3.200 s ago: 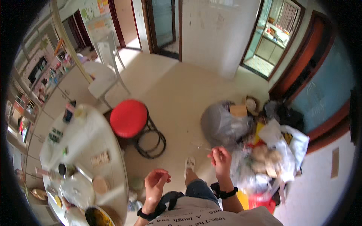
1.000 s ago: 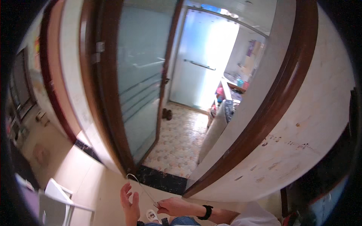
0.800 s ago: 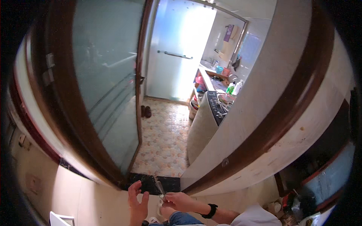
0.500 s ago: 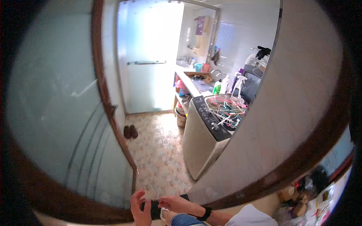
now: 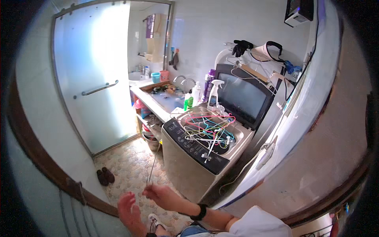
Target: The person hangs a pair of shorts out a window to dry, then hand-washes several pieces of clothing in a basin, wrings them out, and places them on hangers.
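Note:
My left hand (image 5: 129, 208) is raised at the bottom of the view, its fingers apart and slightly curled, holding nothing. Just right of it, my right hand (image 5: 158, 196) has its fingertips pinched together. A thin dark rod or cord (image 5: 153, 166) runs up from those fingertips over the floor; its exact kind is unclear. A black band (image 5: 199, 212) circles my right wrist. Ahead on the right stands a top-loading washing machine (image 5: 185, 168), its lid (image 5: 241, 94) raised. A tangle of coloured clothes hangers (image 5: 211, 128) lies across its top opening.
Beyond the washer, a counter has a basin of water (image 5: 166, 100) with items in it. A white spray bottle (image 5: 214, 94) and a green bottle (image 5: 188, 102) stand beside it. Dark slippers (image 5: 105, 176) lie on the pebble-patterned floor (image 5: 130, 162). A frosted sliding door (image 5: 94, 114) closes the far left.
My view has swung right and closer to the washing machine, past the doorway. My hands stay near each other at the bottom. The thin rod or cord now shows above my right fingertips.

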{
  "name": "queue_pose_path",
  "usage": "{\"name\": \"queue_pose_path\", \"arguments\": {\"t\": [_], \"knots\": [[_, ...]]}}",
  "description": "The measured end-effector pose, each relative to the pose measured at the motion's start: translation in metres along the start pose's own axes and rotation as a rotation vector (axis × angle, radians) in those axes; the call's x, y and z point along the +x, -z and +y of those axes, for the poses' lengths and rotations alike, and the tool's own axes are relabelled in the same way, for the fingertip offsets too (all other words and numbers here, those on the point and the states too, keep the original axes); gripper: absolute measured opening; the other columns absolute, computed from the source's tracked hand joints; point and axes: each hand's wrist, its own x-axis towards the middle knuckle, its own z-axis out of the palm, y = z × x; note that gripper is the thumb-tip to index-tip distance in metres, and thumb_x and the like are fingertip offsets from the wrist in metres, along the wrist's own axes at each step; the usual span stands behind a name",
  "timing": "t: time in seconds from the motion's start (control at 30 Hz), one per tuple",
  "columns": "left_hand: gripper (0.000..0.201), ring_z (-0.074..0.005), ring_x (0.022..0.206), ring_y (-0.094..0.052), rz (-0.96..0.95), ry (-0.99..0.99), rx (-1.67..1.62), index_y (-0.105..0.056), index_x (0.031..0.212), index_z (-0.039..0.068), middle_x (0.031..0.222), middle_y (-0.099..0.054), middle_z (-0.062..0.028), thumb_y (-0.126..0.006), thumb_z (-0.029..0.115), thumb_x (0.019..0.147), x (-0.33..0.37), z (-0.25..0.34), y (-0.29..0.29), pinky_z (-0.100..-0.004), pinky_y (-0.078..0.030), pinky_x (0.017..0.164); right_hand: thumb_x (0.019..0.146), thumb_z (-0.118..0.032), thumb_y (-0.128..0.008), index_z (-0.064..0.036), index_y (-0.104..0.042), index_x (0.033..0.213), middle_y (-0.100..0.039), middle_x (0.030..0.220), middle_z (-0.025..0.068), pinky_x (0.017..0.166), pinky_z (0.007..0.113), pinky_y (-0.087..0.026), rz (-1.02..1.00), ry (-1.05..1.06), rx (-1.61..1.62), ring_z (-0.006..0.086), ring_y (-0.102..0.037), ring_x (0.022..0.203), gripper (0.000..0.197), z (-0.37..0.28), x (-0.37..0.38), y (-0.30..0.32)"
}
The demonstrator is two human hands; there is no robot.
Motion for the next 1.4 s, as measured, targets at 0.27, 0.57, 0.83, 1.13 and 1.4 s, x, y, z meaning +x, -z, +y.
{"name": "queue_pose_path", "arguments": {"t": [0.27,0.57,0.83,1.13,1.4], "knots": [[0.042,-0.0213,0.099,-0.054,0.077,-0.086,-0.116,-0.049,0.111,0.0,0.115,-0.051,-0.0129,-0.06,0.029,0.081,0.183,-0.041,-0.012,-0.031,-0.041,0.083,0.09,-0.015,-0.048,0.0007,-0.05,0.095,-0.061,0.071,0.008,0.051,0.025,-0.047,0.23,0.158,-0.044,0.0131,-0.059,0.056,0.017,-0.02,0.222,0.06],[0.038,-0.0214,0.088,-0.059,0.156,-0.223,-0.054,-0.047,0.113,-0.003,0.113,-0.054,-0.0164,-0.056,0.02,0.084,0.336,-0.148,0.032,-0.0283,-0.046,0.075,0.085,-0.013,-0.049,-0.0007,-0.05,0.083,-0.056,0.059,0.0163,0.047,0.039,-0.044,0.689,0.55,-0.5,0.0309,-0.057,0.052,0.013,0.0,0.521,0.077],[0.028,-0.0204,0.089,-0.054,0.228,-0.141,0.085,-0.054,0.104,0.002,0.099,-0.056,-0.0085,-0.047,0.024,0.089,0.452,-0.174,-0.026,-0.0319,-0.043,0.081,0.079,-0.012,-0.052,-0.0015,-0.056,0.075,-0.059,0.068,0.0191,0.061,0.043,-0.048,0.901,0.381,-0.861,0.0346,-0.059,0.065,0.012,0.073,0.687,0.214],[0.022,-0.0198,0.072,-0.057,-0.064,-0.115,-0.023,-0.057,0.096,-0.002,0.085,-0.059,-0.0114,-0.053,0.017,0.084,0.597,-0.22,-0.135,-0.0281,-0.046,0.067,0.08,-0.017,-0.052,-0.0027,-0.06,0.08,-0.062,0.073,0.0184,0.063,0.041,-0.05,1.338,0.186,-1.102,0.0351,-0.061,0.07,0.016,0.106,0.735,0.455],[0.024,-0.0195,0.076,-0.056,-0.284,0.164,0.016,-0.054,0.103,-0.002,0.085,-0.058,-0.0119,-0.052,0.014,0.084,0.677,-0.303,-0.173,-0.0282,-0.046,0.069,0.079,-0.017,-0.05,0.0016,-0.06,0.078,-0.062,0.075,0.0205,0.063,0.042,-0.05,1.646,-0.223,-1.227,0.0364,-0.062,0.074,0.021,0.159,0.663,0.608]]}}
